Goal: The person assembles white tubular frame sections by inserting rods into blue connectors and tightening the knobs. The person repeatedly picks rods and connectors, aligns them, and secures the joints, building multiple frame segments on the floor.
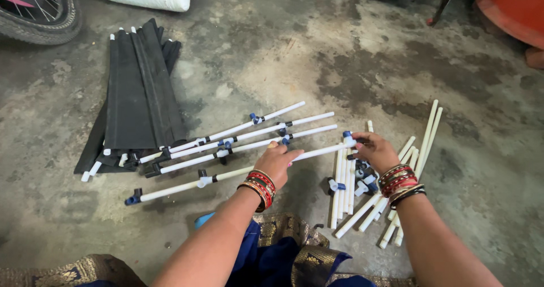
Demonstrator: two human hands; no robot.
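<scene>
A person sits on a stained concrete floor (294, 54), seen from above. Both hands grip one long white pipe (226, 175) that runs across the centre of the frame, from a blue fitting at lower left to a blue cap (347, 134) at right of centre. The left hand (277, 161) is closed over the pipe near its middle. The right hand (374, 150) is closed on the capped end. Both wrists wear red and gold bangles.

Just above lie three similar pipes (249, 134), side by side, with small blue and black clips. At lower right is a loose pile of short pipes (391, 196) and fittings. At upper left lies folded black fabric (139, 88) with pipe ends poking out.

The held pipe looks light, stiff and smooth, probably plastic, so it may slip or flex. Two spread grips, as here, seem the steadiest hold.
</scene>
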